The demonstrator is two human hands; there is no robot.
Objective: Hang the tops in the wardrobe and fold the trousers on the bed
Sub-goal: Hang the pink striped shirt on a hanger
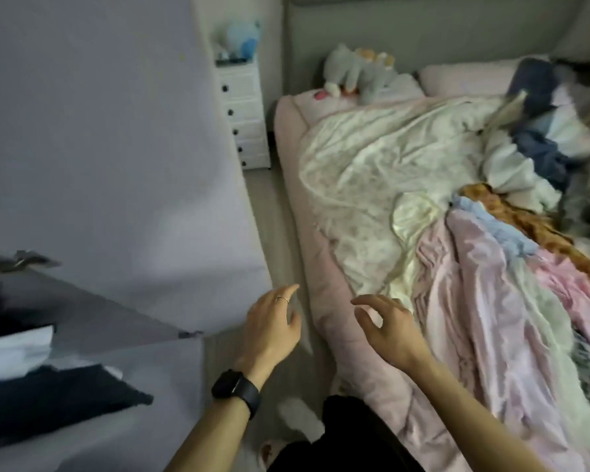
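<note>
So, head view: a person stands at the left side of the bed [288,137], looking down along it toward its head end.
left hand [273,325]: hovers just off the bed's left edge, above the floor [273,206]; the fingers are loosely spread and a little curved and hold nothing. It has a thin ring [282,299] on one finger and a black watch [237,391] on the wrist.
right hand [392,330]: hangs over the bed's pink left edge with the fingers apart and bent, gripping nothing; whether it touches the bedding cannot be told.
both hands: near each other but apart, both empty.
clothes pile [491,267]: heaped on the right half of the bed, with pink, pale blue, orange-patterned, white and navy pieces tangled together. Tops and trousers cannot be told apart, and the far part is blurred.
quilt [372,165]: cream and crumpled, in the middle of the bed, touching the pile's left side.
wardrobe [99,131]: left of the bed, across the strip of floor, with a pale lilac door; dark and white garments show at its lower part, blurred.
plush toy [351,73]: grey, at the bed's head end.
pillow [467,76]: pink, against the grey headboard [423,28].
drawer unit [246,110]: white, beside the bed's head-end left corner, with a blue soft toy [241,39] on top.
</note>
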